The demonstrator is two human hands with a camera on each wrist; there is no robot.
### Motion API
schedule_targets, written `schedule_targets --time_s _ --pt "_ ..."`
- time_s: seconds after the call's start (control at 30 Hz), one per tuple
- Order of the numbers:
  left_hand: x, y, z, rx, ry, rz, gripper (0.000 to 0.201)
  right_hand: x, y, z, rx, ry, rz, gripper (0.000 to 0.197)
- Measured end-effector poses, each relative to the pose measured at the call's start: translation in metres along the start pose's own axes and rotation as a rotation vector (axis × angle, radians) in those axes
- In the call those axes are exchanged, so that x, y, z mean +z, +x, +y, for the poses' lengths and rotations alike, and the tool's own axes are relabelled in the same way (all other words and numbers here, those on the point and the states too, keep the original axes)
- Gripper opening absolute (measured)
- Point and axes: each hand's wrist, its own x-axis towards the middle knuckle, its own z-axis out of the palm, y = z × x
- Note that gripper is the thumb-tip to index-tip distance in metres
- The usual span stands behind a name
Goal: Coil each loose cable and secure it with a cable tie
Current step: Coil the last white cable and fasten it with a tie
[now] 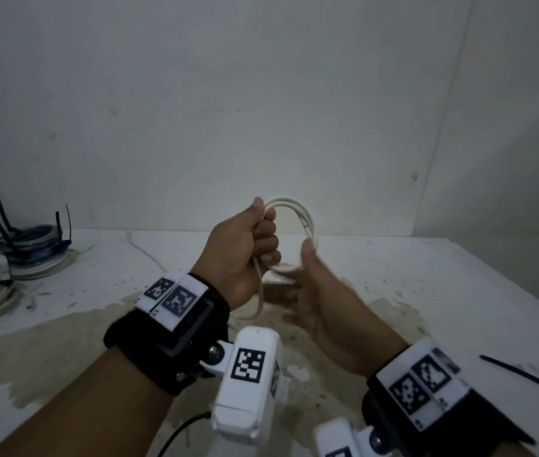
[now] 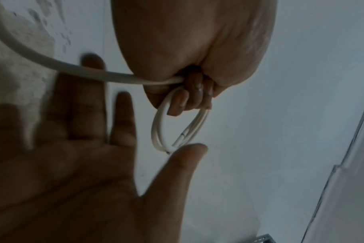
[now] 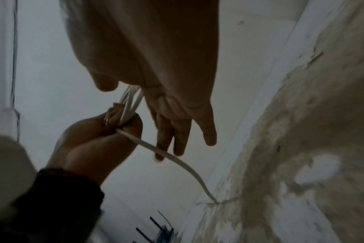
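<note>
Pale, scuffed walls close in behind a white bench (image 1: 426, 275) whose top carries a broad brownish stain near the front edge. Above that stain both forearms reach forward, each wearing a black wrist strap with white marker blocks.

The left hand (image 1: 245, 245) is raised in a fist, knuckles turned to the right, thumb on top, its fingers (image 2: 189, 100) curled tight round a thin white round cable (image 1: 297, 222). That cable is gathered into a small coil of a few loops that stands upright out of the fist, held clear above the bench. From the underside of the fist one loose strand drops in a curve down to the bench surface, where its far part trails off toward the back left.

The right hand (image 1: 314, 301) is just beside the coil, palm turned toward the left hand, fingers (image 3: 177, 136) straight and spread, holding nothing. Its thumb tip lies against the lower right of the coil; its fingers reach under the hanging strand, and this hand is blurred.

On the far left of the bench lie bundled white and blue cable coils (image 1: 30, 252) with black cable ties sticking up from them. One loose black cable tie (image 1: 525, 377) lies on the bench at the right.
</note>
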Motion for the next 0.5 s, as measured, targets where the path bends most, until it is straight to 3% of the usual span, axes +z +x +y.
schedule_targets --time_s 0.07,0.17,0.3,0.5 --pt "-0.005 0.001 0.008 0.012 -0.038 0.031 0.034 0.007 -0.005 0.006 0.003 -0.196 -0.078 0.062" --pt "-0.016 -0.001 0.022 0.021 -0.071 0.051 0.034 0.002 -0.010 0.002 -0.095 -0.520 -0.073 0.035" --pt "-0.034 -0.006 0.044 0.039 -0.066 0.044 0.033 -0.010 -0.008 -0.001 -0.085 -0.790 -0.145 0.040" --pt "-0.066 -0.024 0.067 0.060 -0.035 0.074 0.030 -0.032 0.004 0.000 0.158 -1.227 -0.298 0.040"
